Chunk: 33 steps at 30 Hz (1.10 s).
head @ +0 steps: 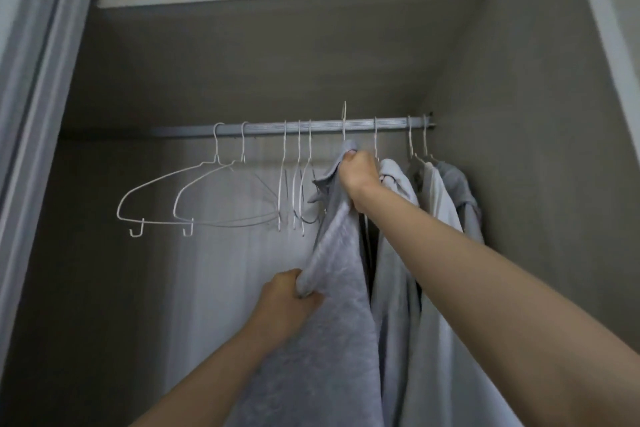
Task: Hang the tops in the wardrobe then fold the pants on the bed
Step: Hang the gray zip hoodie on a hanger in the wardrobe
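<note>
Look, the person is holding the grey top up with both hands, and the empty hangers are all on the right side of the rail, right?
Not quite. The head view shows the empty hangers on the left of the rail. Both the right hand and left hand do hold the grey top.

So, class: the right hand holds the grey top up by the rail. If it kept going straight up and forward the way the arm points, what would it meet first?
Most likely the rail. The right hand grips the top just under it, with the hanger hook poking above the rail. Depth is unclear, so it might pass in front.
</note>
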Tool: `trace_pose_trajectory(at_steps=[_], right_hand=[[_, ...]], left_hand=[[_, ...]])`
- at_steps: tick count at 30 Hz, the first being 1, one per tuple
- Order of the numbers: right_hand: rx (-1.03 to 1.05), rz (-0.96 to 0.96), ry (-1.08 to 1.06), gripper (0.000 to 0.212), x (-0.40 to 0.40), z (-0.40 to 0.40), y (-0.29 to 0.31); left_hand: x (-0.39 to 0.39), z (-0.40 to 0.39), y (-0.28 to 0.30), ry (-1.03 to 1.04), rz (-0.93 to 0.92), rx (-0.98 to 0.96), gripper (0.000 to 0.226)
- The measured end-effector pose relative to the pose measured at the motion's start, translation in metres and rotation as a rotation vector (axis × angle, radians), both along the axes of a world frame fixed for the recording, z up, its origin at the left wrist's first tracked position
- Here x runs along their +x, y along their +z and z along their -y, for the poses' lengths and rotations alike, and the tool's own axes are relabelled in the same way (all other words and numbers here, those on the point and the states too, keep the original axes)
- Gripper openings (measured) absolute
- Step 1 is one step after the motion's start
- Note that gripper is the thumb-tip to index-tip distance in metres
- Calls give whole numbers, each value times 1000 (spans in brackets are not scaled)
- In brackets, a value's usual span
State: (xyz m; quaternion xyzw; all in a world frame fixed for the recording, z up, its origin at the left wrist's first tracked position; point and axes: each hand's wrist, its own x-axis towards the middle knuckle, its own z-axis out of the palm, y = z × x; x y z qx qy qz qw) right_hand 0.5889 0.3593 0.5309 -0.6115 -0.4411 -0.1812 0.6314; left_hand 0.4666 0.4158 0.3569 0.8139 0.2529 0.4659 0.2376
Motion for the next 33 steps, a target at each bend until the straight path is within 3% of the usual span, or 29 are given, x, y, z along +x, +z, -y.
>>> trace_pose_trajectory(at_steps=[4,7,9,11,13,15,19,26,33], right_hand=[[-91,-46,-12,26,9,-15,-10],[-87,14,-77,23,1,-18,-21],[-138,141,-182,51,-10,-18,-36],[-226,370,-348,76,-20,-19,-54],[-314,560,-471,67,-30,-19,-70],[-347,622,-520,51,-34,-16,-81],[-391,686,-515,59,-39,-7,-108],[-460,562,-204,64,-59,34,-176],[-657,608,-215,70,-88,89,-279]], left_hand=[[-4,-3,-11,-30,-38,47,20],[-11,-5,-29,48,-31,300,44],[-17,-6,-41,114,-74,435,58],[-20,-7,-49,90,-50,448,69],[-24,-9,-56,67,-33,478,74],[-27,-8,-60,67,-28,519,74],[-36,-9,-77,-1,52,397,68],[-57,-1,-129,-37,62,153,39],[-89,26,-195,33,62,8,55]])
